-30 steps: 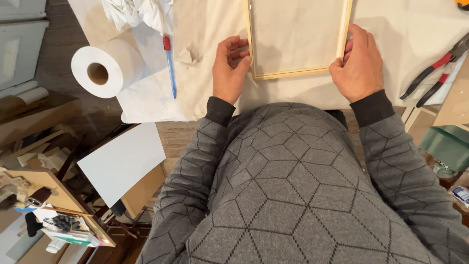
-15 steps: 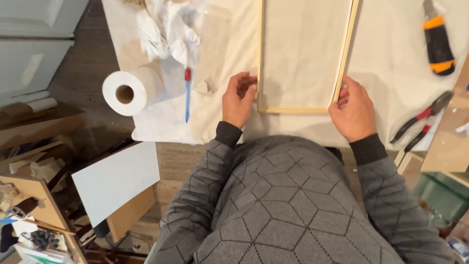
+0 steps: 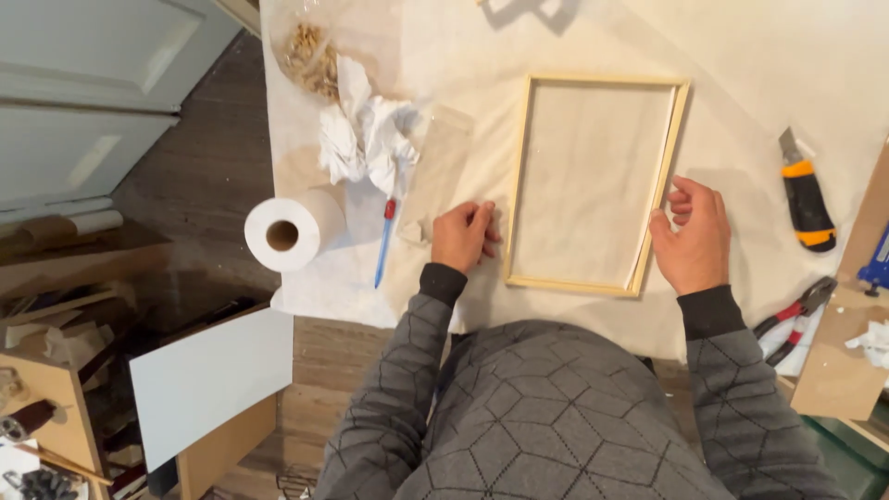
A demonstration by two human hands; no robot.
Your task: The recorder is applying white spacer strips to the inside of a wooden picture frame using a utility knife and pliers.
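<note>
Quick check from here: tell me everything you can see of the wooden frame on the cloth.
The wooden frame is a light, unfinished-looking rectangle of four thin bars, lying flat, long sides running away from the person. Cream cloth shows through its open middle and lies under it. The right hand touches its right bar near the near corner; the left hand rests on the cloth just beside its left bar, contact unclear. No damage is visible.
</note>
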